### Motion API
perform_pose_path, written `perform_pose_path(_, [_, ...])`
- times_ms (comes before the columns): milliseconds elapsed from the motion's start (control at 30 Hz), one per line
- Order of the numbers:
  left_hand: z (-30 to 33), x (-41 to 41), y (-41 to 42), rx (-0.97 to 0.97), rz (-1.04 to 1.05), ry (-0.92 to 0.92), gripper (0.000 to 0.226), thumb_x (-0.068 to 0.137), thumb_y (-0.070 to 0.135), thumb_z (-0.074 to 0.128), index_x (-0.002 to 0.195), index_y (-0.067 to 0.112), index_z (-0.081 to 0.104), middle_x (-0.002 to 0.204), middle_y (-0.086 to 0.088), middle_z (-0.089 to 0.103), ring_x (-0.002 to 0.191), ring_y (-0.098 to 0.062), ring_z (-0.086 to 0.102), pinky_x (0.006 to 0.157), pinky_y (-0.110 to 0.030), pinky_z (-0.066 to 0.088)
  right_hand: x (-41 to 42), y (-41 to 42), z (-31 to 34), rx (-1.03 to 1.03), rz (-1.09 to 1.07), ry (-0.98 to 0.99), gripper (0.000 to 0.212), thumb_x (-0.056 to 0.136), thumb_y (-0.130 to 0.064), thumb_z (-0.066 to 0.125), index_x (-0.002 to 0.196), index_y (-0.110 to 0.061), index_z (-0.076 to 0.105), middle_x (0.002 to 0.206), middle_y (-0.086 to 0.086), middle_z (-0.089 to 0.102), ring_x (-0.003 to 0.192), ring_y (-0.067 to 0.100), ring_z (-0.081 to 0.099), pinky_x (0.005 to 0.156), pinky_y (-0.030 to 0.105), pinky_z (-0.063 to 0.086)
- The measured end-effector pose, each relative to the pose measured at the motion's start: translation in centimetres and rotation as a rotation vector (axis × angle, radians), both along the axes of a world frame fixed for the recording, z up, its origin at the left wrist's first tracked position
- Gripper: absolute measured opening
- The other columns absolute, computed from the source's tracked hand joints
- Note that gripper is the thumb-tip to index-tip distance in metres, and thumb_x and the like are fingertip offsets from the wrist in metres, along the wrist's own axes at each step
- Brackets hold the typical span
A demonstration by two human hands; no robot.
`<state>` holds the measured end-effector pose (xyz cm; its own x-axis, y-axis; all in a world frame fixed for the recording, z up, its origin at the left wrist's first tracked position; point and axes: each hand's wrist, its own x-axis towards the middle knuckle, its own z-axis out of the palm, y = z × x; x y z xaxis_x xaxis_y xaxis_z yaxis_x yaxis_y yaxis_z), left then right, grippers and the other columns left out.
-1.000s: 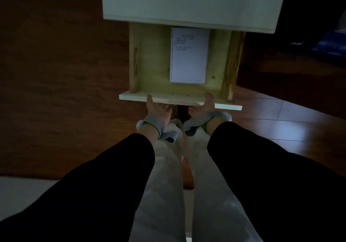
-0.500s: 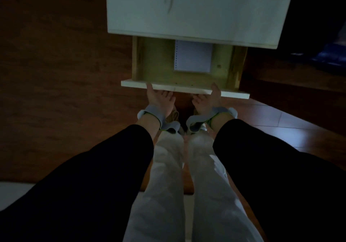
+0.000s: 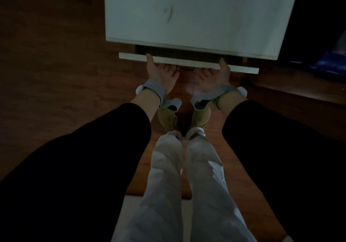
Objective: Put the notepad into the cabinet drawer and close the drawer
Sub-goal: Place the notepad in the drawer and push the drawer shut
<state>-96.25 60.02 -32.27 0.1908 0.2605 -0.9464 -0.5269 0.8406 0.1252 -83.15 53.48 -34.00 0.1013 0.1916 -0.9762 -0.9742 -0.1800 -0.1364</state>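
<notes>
The pale wooden cabinet fills the top of the head view. Its drawer front sticks out only a narrow gap from under the cabinet top. The notepad is hidden inside the drawer. My left hand presses palm-first against the left part of the drawer front, thumb hooked over its top edge. My right hand does the same on the right part. Both hands have fingers spread and hold nothing.
Dark wooden floor lies all around the cabinet. My legs in light trousers and tan shoes stand just before the drawer. A dark blue object lies at the right edge.
Both hands have pushed the drawer inward. The notepad, fully visible a second ago, has slid out of sight under the cabinet top, and only a thin gap stays open.
</notes>
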Motion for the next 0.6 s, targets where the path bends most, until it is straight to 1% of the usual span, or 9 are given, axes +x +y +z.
perform_pose_path(167, [-0.1, 1.4, 1.8, 0.068, -0.028, 0.006, 0.085, 0.092, 0.064, 0.028, 0.153, 0.008, 0.011, 0.161, -0.013, 0.018, 0.147, -0.031, 0.022, 0.121, -0.046, 0.016, 1.0, 2.3, 0.3, 0.067, -0.072, -0.009, 0.073, 0.098, -0.047, 0.041, 0.153, -0.003, 0.019, 0.154, 0.018, 0.033, 0.141, 0.034, 0.035, 0.117, 0.044, 0.023])
perform_pose_path(333, [-0.2, 2.4, 3.1, 0.099, -0.041, 0.018, 0.084, 0.091, 0.066, 0.028, 0.153, 0.010, 0.015, 0.160, -0.011, 0.022, 0.146, -0.031, 0.024, 0.120, -0.046, 0.016, 1.9, 4.1, 0.6, 0.062, -0.122, -0.026, 0.066, 0.097, -0.044, 0.045, 0.146, -0.002, 0.031, 0.149, 0.018, 0.040, 0.137, 0.036, 0.039, 0.115, 0.046, 0.028])
perform_pose_path(533, [-0.7, 2.6, 3.2, 0.097, -0.008, 0.014, 0.081, 0.092, 0.064, 0.029, 0.151, 0.009, 0.025, 0.157, -0.012, 0.030, 0.144, -0.032, 0.029, 0.120, -0.047, 0.019, 1.9, 4.3, 0.5, 0.068, -0.130, -0.021, 0.063, 0.096, -0.044, 0.046, 0.144, -0.003, 0.035, 0.147, 0.019, 0.043, 0.135, 0.035, 0.042, 0.114, 0.046, 0.031])
perform_pose_path(600, [-0.7, 2.8, 3.3, 0.101, 0.010, 0.008, 0.079, 0.092, 0.063, 0.029, 0.149, 0.009, 0.029, 0.155, -0.013, 0.033, 0.142, -0.033, 0.032, 0.119, -0.048, 0.022, 1.9, 4.5, 0.6, 0.079, -0.145, -0.011, 0.063, 0.096, -0.044, 0.047, 0.144, -0.004, 0.036, 0.146, 0.019, 0.044, 0.135, 0.036, 0.042, 0.112, 0.047, 0.032])
